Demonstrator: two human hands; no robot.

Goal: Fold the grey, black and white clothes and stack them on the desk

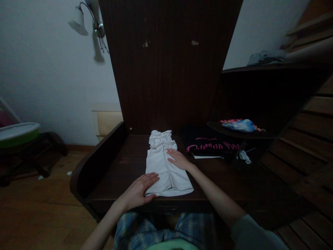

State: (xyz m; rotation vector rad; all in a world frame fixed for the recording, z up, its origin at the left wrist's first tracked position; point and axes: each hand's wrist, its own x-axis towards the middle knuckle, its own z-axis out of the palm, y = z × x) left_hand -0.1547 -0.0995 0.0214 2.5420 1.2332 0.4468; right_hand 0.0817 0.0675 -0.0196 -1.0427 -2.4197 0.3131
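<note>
The cloth (158, 170) is laid lengthwise on the surface (125, 173), from its front edge back toward the upright panel (169, 76) by which the surface is backed. The left hand (142, 189) is placed at the cloth's near left corner, the right hand (179, 160) farther back on its right side. A folded garment (194, 141) is set right of the cloth, toward the back; farther right, a bag (240, 125) is carried by a small shelf (267, 135). At far left, a basin (23, 133) is borne by a stool (48, 144); left of the panel, a lamp (78, 23) is mounted.
</note>
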